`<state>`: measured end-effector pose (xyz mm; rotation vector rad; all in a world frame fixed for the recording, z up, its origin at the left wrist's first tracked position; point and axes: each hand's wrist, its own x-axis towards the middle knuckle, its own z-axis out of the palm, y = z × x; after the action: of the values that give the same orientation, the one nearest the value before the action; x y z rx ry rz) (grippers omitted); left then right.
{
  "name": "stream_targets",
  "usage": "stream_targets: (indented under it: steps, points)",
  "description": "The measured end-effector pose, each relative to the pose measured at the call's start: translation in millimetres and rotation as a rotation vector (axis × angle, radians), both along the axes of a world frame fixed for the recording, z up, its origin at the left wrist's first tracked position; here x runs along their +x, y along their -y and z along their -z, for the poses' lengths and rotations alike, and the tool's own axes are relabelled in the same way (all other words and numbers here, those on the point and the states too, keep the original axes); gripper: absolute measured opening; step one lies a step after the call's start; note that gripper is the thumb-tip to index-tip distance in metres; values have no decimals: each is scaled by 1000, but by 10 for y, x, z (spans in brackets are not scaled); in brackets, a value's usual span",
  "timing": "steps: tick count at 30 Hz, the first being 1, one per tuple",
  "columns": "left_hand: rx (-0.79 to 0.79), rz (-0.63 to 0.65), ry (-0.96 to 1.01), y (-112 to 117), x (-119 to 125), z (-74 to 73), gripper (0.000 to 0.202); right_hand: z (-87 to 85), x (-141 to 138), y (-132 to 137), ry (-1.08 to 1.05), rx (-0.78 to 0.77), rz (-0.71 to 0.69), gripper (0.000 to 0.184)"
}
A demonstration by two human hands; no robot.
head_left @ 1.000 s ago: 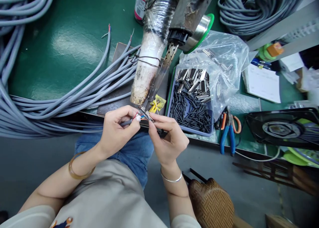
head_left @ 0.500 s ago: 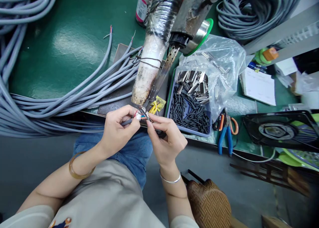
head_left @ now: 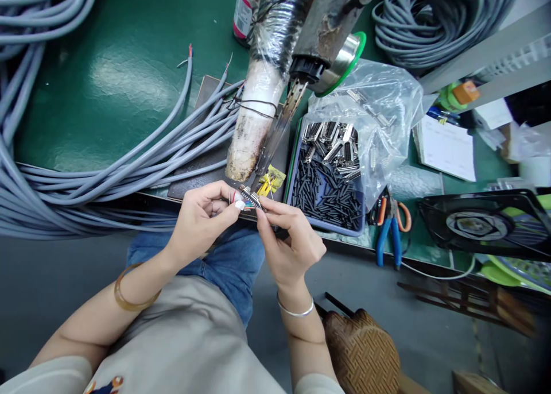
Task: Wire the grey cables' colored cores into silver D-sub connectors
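Observation:
My left hand (head_left: 198, 220) is closed in a pinch on the end of a grey cable (head_left: 216, 212) whose thin red and blue wires poke out at the fingertips. My right hand (head_left: 289, 240) pinches a small metal connector (head_left: 249, 197) right against those wire ends. Both hands meet at the bench's front edge, just below the white-wrapped end of a taped tube (head_left: 253, 130) and a soldering iron's tip (head_left: 275, 135).
Grey cables (head_left: 107, 170) fan across the green bench (head_left: 124, 78) at left; another coil (head_left: 430, 15) lies at back right. A blue tray (head_left: 327, 193) holds black sleeves and metal connectors under a plastic bag. Blue-handled pliers (head_left: 387, 233), a solder reel (head_left: 344, 61), a fan (head_left: 477, 224) and a woven stool (head_left: 361, 354) are nearby.
My left hand has slid the cable end closer, so its fingertips now touch the connector. The right hand stays almost still.

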<state>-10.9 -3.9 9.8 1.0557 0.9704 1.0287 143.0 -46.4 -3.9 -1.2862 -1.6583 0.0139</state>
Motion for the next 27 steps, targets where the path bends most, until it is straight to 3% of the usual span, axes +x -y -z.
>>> stream_targets:
  steps: [18,27]
  points:
    - [141,-104,-104,-19,43,-33,9,-66,-16,-84,-38,-11,-23,19]
    - [85,-78,-73,-38,23,-73,10,-69,-19,-57,97,51,1,19]
